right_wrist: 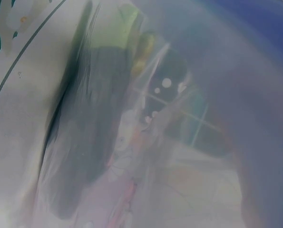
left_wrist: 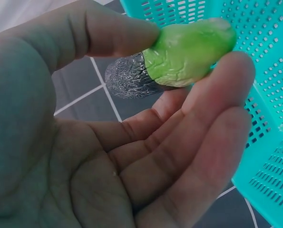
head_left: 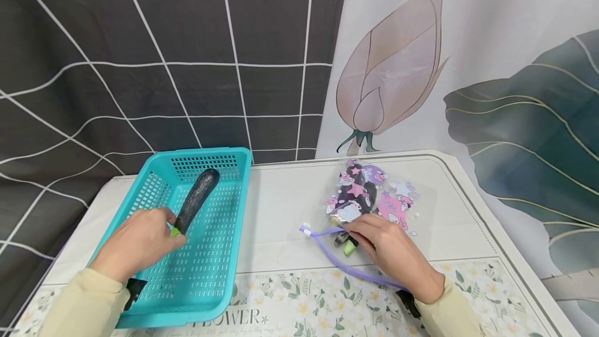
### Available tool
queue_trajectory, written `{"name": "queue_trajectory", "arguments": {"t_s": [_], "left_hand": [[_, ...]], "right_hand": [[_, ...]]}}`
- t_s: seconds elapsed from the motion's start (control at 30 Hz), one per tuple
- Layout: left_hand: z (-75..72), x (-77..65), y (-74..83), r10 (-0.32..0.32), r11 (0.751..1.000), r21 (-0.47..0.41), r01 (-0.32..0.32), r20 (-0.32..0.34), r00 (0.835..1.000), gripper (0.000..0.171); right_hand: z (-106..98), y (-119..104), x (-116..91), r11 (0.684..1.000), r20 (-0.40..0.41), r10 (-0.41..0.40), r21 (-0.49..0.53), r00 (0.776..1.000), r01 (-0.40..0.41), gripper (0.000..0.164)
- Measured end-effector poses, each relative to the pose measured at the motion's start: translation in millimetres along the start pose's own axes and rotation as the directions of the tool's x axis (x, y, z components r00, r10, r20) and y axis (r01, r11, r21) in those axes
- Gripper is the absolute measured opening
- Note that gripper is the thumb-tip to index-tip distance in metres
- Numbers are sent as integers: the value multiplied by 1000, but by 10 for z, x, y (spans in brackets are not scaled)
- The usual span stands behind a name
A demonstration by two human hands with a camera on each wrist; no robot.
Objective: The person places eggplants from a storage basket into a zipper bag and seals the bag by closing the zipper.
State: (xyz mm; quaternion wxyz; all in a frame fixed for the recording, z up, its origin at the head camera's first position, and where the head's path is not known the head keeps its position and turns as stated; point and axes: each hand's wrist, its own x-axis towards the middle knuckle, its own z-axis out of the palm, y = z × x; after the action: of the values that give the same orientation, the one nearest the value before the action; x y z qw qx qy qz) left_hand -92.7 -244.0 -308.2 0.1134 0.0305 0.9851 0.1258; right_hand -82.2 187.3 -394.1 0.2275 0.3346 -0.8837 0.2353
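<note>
My left hand (head_left: 138, 243) pinches the green stem end of a long black eggplant (head_left: 198, 199) between thumb and fingers, its dark end angled up and away over the basket. The left wrist view shows the wrinkled green cap (left_wrist: 186, 52) close up. On the right, my right hand (head_left: 393, 251) pinches the edge of a clear printed zip bag (head_left: 398, 204) beside its purple zip strip (head_left: 339, 261). Inside the bag lie dark eggplants with green ends (head_left: 350, 246), partly hidden by the prints. Through hazy plastic, the right wrist view shows one dark eggplant (right_wrist: 91, 114).
A turquoise perforated basket (head_left: 244, 212) stands on the left of the table, under my left hand. A floral cloth (head_left: 299, 300) covers the table's near part. Behind are a dark grid curtain (head_left: 276, 30) and a white curtain with a flower print (head_left: 388, 61).
</note>
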Motion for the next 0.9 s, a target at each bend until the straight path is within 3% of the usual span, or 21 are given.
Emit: {"name": "queue_trajectory", "arguments": {"t_s": [0.53,0.9], "left_hand": [[5,-149,127,2,1000,-26,-4,-46,999,43],[15,-257,328,-6,1000,-29,5,-36,999,45]], "right_hand": [[2,6,3,1000,1,3,4,1000,-3,25],[6,5,0,1000,3,3,5,1000,-3,25]]}}
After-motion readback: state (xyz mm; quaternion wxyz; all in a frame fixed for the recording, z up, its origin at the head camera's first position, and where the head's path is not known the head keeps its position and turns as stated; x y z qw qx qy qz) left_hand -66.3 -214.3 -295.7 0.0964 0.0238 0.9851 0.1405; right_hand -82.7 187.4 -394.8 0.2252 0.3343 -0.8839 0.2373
